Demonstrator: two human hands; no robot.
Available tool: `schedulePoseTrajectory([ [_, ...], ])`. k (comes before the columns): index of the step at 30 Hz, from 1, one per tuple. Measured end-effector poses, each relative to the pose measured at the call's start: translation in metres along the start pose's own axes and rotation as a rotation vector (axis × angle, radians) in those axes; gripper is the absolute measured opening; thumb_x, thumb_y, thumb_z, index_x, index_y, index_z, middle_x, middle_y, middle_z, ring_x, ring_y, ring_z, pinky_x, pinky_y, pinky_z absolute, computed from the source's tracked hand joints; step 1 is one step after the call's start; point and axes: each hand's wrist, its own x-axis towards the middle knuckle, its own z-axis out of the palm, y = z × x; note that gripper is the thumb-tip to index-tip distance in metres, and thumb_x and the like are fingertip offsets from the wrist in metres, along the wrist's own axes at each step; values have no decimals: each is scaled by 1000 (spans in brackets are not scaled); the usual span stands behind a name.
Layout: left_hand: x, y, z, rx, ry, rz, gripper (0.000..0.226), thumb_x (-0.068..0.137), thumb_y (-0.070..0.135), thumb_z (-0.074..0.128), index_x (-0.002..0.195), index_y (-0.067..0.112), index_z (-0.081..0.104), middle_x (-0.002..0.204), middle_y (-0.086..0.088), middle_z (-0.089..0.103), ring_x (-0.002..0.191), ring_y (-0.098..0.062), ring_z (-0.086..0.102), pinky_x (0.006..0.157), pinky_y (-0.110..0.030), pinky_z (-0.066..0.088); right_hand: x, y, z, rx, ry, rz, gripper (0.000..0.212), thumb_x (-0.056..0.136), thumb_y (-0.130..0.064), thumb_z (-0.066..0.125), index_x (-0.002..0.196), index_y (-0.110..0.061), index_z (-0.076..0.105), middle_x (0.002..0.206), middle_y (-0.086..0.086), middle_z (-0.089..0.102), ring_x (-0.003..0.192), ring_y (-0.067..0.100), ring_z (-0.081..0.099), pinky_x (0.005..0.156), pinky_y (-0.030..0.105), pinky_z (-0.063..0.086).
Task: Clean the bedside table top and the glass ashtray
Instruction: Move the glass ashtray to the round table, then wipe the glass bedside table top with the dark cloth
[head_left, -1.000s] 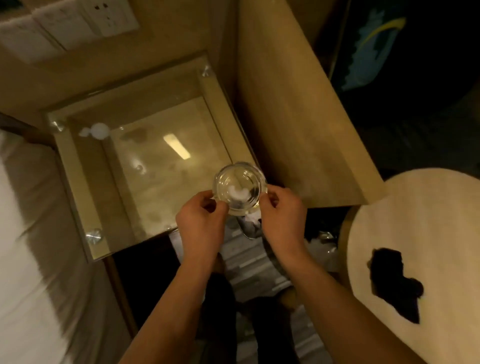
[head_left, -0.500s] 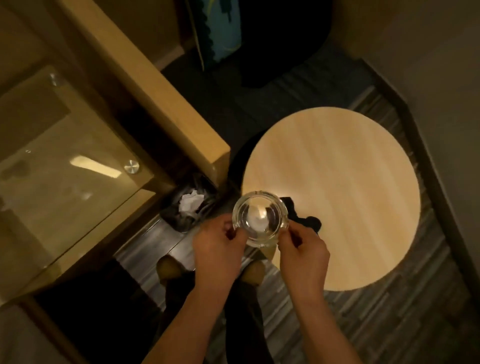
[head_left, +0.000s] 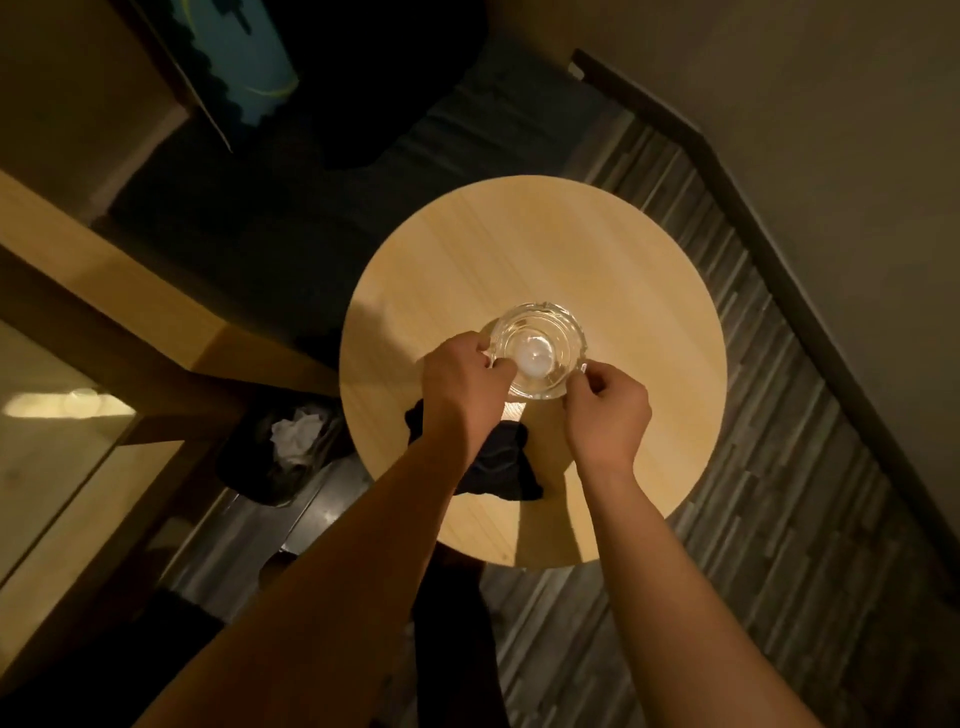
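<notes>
The round glass ashtray (head_left: 537, 351) is over the middle of a round wooden table (head_left: 597, 260). My left hand (head_left: 465, 387) pinches its left rim and my right hand (head_left: 608, 410) pinches its right rim. Whether the ashtray touches the tabletop I cannot tell. A black cloth (head_left: 501, 465) lies crumpled on the round table just below my hands, partly hidden by my left forearm. The glass-topped bedside table (head_left: 52, 467) shows at the left edge.
A black-lined bin (head_left: 280, 452) holding crumpled white paper stands on the floor between the two tables. A wooden partition (head_left: 130, 291) runs diagonally at the left. Striped carpet (head_left: 779, 519) lies to the right, bounded by a dark skirting and wall.
Both hands carried the ashtray from the bedside table's corner, past the bin, to above the middle of the round table. My view swung right with them.
</notes>
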Motion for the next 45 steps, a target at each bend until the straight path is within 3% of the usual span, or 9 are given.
schedulePoseTrajectory([
  [6,18,-2,19,153,10,-15,19,87,11,69,76,4,54,59,0,50,53,-11,37,54,-24,36,18,11,6,-6,-37,-14,28,94,-10,54,69,-6,65,56,-1,53,50,11,41,49,21,30],
  [16,18,-17,24,201,38,74,41,87,0,63,55,9,39,48,3,35,47,-10,22,51,-24,23,15,22,14,29,-81,-3,27,97,-14,53,87,1,73,80,17,73,78,33,65,55,23,38],
  [20,13,-25,16,204,80,112,24,96,9,65,74,-1,64,59,-9,60,49,-12,49,63,-31,45,9,27,5,38,-104,-4,27,98,-18,55,81,-3,70,76,12,70,67,24,57,64,30,43],
  [22,2,-32,3,264,99,164,26,100,19,67,115,-1,74,96,-16,79,83,-22,74,81,-26,53,-2,29,-5,43,-117,-1,17,99,-21,57,87,-18,68,80,-3,67,75,14,59,71,29,47],
  [28,-24,-70,-29,478,-29,90,58,94,41,73,146,21,55,146,-9,51,133,-30,48,105,-41,46,-43,47,-7,-30,-268,39,26,96,-37,65,114,-18,68,89,-13,62,88,9,63,71,24,45],
  [33,-41,-82,-16,363,-47,45,61,92,33,78,146,24,53,146,-7,45,131,-28,43,102,-37,47,-63,45,25,17,-364,28,28,96,-31,68,119,-16,67,90,-11,62,75,-7,54,62,10,39],
  [36,-42,-84,-11,247,1,2,46,92,20,79,134,20,61,136,-8,51,126,-27,54,101,-34,52,-66,42,37,15,-334,34,7,93,-23,71,94,-16,70,80,-8,63,72,10,58,60,19,39],
  [40,-49,-93,-19,52,35,-34,32,91,12,77,121,18,67,115,1,54,115,-22,61,95,-25,50,-70,43,40,135,-365,124,30,89,-18,76,63,-25,62,67,-2,62,69,21,56,67,39,47],
  [45,-73,-108,-50,-183,125,-136,27,92,16,78,115,25,67,123,-2,65,114,-18,64,97,-30,55,-95,21,41,226,-452,131,17,81,-26,79,66,-30,71,79,18,67,84,42,68,82,64,57],
])
